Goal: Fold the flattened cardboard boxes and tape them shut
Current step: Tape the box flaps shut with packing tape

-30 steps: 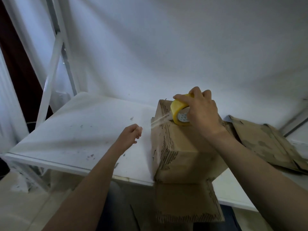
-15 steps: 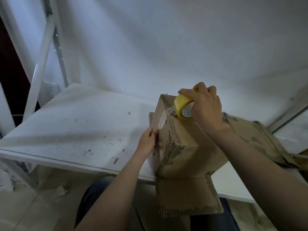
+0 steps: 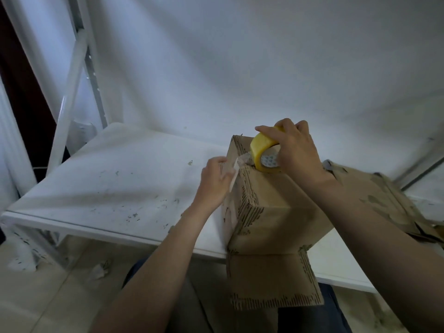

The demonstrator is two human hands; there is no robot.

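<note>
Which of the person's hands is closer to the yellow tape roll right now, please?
The right. The right hand grips the tape roll atop the cardboard box; the left hand is to the roll's left, touching the tape strip at the box's side.
</note>
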